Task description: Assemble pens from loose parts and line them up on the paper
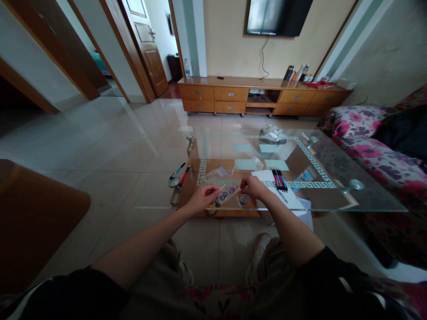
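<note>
Over the near left part of the glass table, my left hand (206, 197) is closed, thumb and fingers pinched together. A thin pale stick-like thing shows at its fingertips, too small to name. My right hand (253, 187) faces it a short way to the right, also pinched, with a small dark bit at the fingers that I cannot make out. Between and below the hands is a clear plastic bag (228, 193) with round blue marks. Right of my right hand, several pens (279, 180) with black, red and blue parts lie side by side on white paper (293, 198).
Two pens (178, 171) lie at the left of the glass table (373, 202). A crumpled plastic bag (272, 134) sits at its far side. A wooden cabinet (230, 94) stands beyond, a flowered sofa (383, 166) at right, and a brown furniture piece (40, 218) at left.
</note>
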Available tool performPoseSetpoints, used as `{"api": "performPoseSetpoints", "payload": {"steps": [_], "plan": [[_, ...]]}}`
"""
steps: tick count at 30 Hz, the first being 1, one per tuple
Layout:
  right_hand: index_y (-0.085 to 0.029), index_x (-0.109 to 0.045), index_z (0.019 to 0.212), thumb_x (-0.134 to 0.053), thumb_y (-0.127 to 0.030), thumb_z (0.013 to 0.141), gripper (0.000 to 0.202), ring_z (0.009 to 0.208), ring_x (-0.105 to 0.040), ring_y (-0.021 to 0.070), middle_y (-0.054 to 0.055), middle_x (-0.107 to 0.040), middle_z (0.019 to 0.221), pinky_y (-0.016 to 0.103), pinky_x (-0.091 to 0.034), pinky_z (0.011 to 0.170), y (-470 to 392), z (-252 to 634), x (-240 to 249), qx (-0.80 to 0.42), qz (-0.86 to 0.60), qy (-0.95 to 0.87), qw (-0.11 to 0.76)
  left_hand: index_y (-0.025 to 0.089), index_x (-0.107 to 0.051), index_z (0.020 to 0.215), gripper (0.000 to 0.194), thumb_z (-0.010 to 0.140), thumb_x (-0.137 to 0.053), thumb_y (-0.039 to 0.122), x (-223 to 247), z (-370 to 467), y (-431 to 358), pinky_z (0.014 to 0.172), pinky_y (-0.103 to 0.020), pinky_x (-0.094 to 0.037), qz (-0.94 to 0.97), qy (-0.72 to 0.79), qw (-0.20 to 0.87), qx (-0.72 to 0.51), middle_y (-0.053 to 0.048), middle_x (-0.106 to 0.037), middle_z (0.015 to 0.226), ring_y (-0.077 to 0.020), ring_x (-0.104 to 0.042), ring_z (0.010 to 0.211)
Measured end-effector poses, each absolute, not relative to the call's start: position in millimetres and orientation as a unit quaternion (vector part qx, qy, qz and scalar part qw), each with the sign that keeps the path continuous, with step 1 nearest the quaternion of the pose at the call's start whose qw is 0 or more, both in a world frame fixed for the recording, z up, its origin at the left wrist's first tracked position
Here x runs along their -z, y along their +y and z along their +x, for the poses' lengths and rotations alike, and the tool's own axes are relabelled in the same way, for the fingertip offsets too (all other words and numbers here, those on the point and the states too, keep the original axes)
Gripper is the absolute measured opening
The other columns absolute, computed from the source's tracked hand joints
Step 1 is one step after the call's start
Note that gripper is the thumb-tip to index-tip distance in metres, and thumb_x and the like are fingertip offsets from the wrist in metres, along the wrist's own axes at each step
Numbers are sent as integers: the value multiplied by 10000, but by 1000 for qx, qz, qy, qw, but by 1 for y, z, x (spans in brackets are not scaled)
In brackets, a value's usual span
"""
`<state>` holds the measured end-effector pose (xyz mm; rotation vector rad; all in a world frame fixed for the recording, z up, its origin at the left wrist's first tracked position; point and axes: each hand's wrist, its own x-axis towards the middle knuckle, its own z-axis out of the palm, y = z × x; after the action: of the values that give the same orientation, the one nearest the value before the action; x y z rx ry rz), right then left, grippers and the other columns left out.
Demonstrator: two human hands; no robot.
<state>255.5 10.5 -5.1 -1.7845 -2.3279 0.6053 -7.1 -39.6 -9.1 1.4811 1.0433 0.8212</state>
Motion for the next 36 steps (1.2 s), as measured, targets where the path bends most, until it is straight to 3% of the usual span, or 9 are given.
{"api": "performPoseSetpoints", "payload": {"steps": [7, 11, 13, 16, 21, 27, 36], "plan": [[-165, -710, 713, -700, -143, 698, 29, 677, -610, 168, 51, -710, 729, 239, -378, 603, 7, 249, 0, -189, -573, -793, 80, 155, -675, 878, 366, 847, -651, 519, 10, -7, -40, 505, -208, -403, 623, 448, 542, -343, 17, -613, 619, -97, -507, 508], [-169, -730, 835, -733, -157, 677, 158, 669, -601, 137, 16, -713, 758, 219, -406, 610, 8, 245, 0, -268, -570, -761, 154, 155, -681, 873, 369, 848, -647, 521, 11, -7, -39, 501, -207, -399, 627, 446, 539, -342, 7, -629, 649, -102, -515, 525], [-164, -741, 933, -733, -205, 707, 230, 672, -601, 128, 13, -718, 782, 220, -429, 628, 8, 242, -1, -333, -555, -731, 215, 155, -682, 865, 367, 845, -650, 520, 12, -8, -38, 500, -205, -399, 629, 447, 536, -341, 4, -635, 665, -102, -517, 529], [-138, -757, 932, -728, -335, 741, 276, 624, -558, 117, 18, -703, 748, 234, -425, 600, 6, 236, -6, -417, -536, -677, 285, 155, -683, 861, 367, 840, -655, 521, 13, -8, -38, 501, -208, -406, 631, 449, 533, -342, 0, -644, 683, -103, -524, 531], [-114, -739, 903, -780, -461, 669, 421, 539, -456, 89, -5, -644, 660, 229, -354, 508, -3, 225, -19, -521, -513, -596, 332, 148, -684, 851, 359, 844, -653, 506, 13, -8, -38, 499, -209, -402, 632, 451, 527, -345, 0, -635, 665, -102, -518, 521], [-122, -721, 859, -826, -416, 606, 403, 629, -546, 109, 17, -685, 737, 240, -419, 596, -5, 223, -18, -544, -481, -586, 359, 141, -700, 850, 349, 837, -662, 487, 14, -7, -37, 522, -215, -421, 639, 453, 515, -349, -17, -656, 695, -111, -540, 548], [-141, -719, 854, -829, -413, 617, 378, 690, -607, 136, 29, -715, 799, 269, -464, 673, -4, 222, -14, -532, -467, -603, 368, 133, -721, 863, 347, 842, -657, 474, 12, -8, -37, 571, -228, -457, 659, 449, 501, -337, -36, -689, 726, -135, -586, 612]]}}
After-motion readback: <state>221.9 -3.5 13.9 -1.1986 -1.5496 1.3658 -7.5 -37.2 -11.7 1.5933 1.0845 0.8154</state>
